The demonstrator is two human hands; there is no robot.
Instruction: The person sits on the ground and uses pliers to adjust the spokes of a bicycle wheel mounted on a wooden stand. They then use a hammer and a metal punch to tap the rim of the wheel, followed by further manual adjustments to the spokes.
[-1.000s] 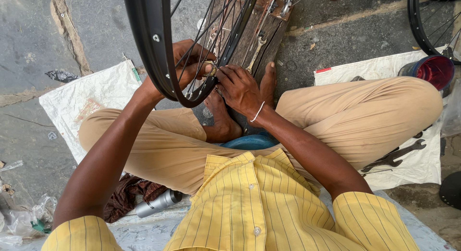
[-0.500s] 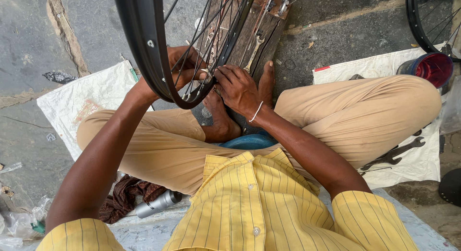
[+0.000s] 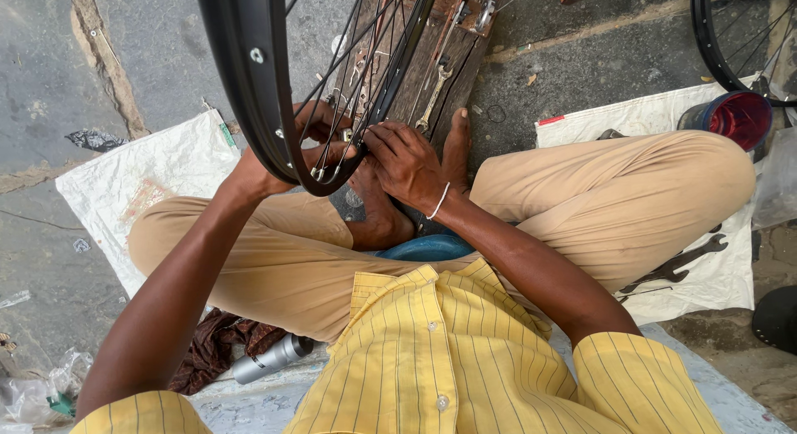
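A black bicycle wheel rim [image 3: 241, 77] with thin metal spokes [image 3: 357, 60] stands upright in front of me. My left hand [image 3: 311, 143] reaches behind the lower part of the rim and grips it, fingers wrapped near the spoke ends. My right hand [image 3: 407, 164] is on the near side, fingertips pinched at a spoke nipple on the inner rim. A white band circles my right wrist. I sit cross-legged in tan trousers and a yellow striped shirt.
A wooden board [image 3: 415, 60] with spanners lies beyond the wheel. White sacks [image 3: 141, 177] cover the ground on both sides. A red-lined can [image 3: 735, 119] and another wheel [image 3: 722, 44] are at right. A grey metal cylinder [image 3: 270, 359] and dark cloth lie at left.
The wheel rim has shifted slightly left and the view has tilted a little; both hands stay at the same spot on the rim.
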